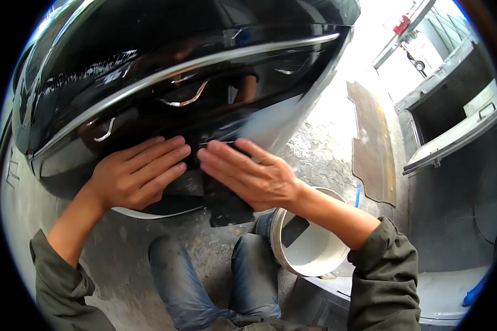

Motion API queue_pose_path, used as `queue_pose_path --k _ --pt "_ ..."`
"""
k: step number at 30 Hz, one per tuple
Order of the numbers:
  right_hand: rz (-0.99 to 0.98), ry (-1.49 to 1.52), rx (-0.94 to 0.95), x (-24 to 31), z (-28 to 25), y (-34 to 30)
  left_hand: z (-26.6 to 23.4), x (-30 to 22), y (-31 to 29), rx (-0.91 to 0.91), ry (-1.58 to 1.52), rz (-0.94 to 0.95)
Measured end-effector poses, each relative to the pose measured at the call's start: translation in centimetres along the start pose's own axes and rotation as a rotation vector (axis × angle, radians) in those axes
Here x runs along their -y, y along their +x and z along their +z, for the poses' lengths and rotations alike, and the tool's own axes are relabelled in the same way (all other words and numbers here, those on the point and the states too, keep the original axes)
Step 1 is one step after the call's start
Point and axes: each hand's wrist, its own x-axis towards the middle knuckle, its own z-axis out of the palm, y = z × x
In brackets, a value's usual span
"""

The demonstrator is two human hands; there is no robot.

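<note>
A car's glossy black rear body panel (165,105) with a chrome strip (204,62) curves across in front of me. My left hand (141,171) lies flat against its lower part, fingers stretched out and side by side, nothing seen in them. Just to the right, my right hand (251,171) presses a black sheet of sandpaper (226,207) to the panel, with the sheet's loose end hanging below the palm. The thumb of that hand is hidden. Both hands' fingertips point toward each other with a small gap between. A dull whitish patch (273,121) shows on the panel beyond my right hand.
A round bucket (320,248) of cloudy water stands below my right forearm, with a dark flat piece (295,230) in it. My knees are beside it. A worn brown board (373,146) lies on the floor at right, near an open grey metal cabinet (453,132).
</note>
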Motion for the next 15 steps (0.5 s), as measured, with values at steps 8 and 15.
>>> queue_pose_path --k 8,15 --pt "0.332 0.123 0.289 -3.6 -10.8 -4.1 4.7 -6.8 3.6 -0.212 -0.152 -0.177" --pt "0.323 0.132 0.268 -5.2 -11.0 -4.0 3.7 -6.0 3.4 -0.207 -0.157 -0.163"
